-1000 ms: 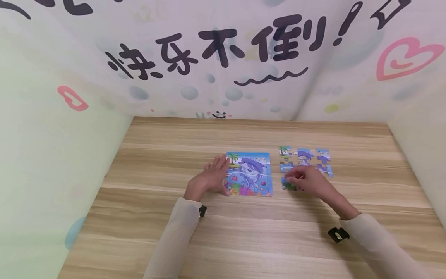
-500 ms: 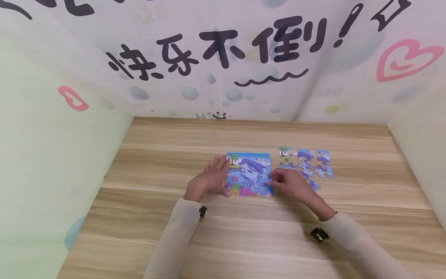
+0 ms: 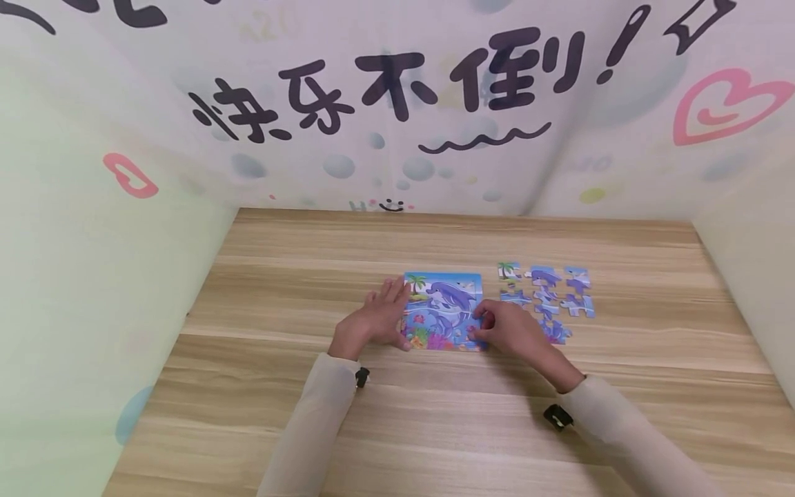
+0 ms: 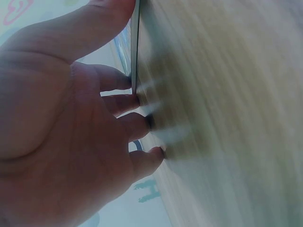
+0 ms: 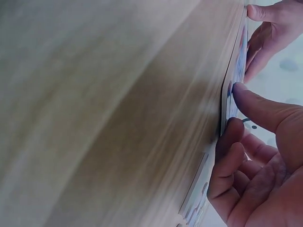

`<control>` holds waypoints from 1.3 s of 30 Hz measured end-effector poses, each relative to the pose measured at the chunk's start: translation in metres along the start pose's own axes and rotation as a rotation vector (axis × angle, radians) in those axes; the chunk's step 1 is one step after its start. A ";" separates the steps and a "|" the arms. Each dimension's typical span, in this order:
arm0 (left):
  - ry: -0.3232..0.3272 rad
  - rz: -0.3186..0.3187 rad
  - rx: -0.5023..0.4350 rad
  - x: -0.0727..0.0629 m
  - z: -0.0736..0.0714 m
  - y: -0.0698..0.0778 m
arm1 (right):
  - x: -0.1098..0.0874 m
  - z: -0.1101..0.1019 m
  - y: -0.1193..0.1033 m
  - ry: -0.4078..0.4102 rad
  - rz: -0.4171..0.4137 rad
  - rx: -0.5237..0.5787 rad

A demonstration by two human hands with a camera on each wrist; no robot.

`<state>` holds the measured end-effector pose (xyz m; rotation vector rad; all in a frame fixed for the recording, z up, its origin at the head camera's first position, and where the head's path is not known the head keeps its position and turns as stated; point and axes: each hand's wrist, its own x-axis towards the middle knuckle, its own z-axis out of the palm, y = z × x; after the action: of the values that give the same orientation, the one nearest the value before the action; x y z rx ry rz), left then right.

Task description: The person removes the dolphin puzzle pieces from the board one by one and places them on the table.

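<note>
A square puzzle board (image 3: 442, 310) with a dolphin picture lies flat on the wooden table. My left hand (image 3: 375, 315) rests along its left edge, fingers spread, thumb at the lower corner. In the left wrist view the thumb and fingertips meet the thin board edge (image 4: 135, 52). Over the board's right side, my right hand (image 3: 509, 331) pinches a small puzzle piece (image 5: 230, 90), mostly hidden by the thumb and curled fingers. Loose dolphin puzzle pieces (image 3: 544, 277) lie in rows to the right of the board, the lowest partly behind the right hand.
A wooden table (image 3: 298, 276) extends around the board. Behind it stands a white printed wall hanging (image 3: 373, 159) with black lettering, and pale walls (image 3: 155, 276) close off the sides. Dark wrist devices (image 3: 557, 417) sit at both cuffs.
My right hand has taken the lower-left loose piece, with green on it, and carried it left to the board's right edge, then slightly further over it. The left hand stays put.
</note>
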<state>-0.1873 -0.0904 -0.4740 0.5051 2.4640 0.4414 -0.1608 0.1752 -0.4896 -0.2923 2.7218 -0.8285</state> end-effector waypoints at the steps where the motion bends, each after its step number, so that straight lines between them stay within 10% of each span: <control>1: 0.001 0.000 0.000 0.000 0.000 0.000 | 0.000 0.000 -0.001 0.000 -0.001 0.000; 24: -0.019 -0.003 -0.022 -0.002 -0.002 0.002 | -0.002 0.000 -0.005 0.022 -0.048 0.033; 39: 0.024 0.007 0.006 -0.007 0.000 0.004 | -0.004 0.004 -0.002 -0.050 0.017 0.332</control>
<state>-0.1811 -0.0898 -0.4693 0.5140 2.4882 0.4453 -0.1558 0.1724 -0.4913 -0.2145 2.4827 -1.2279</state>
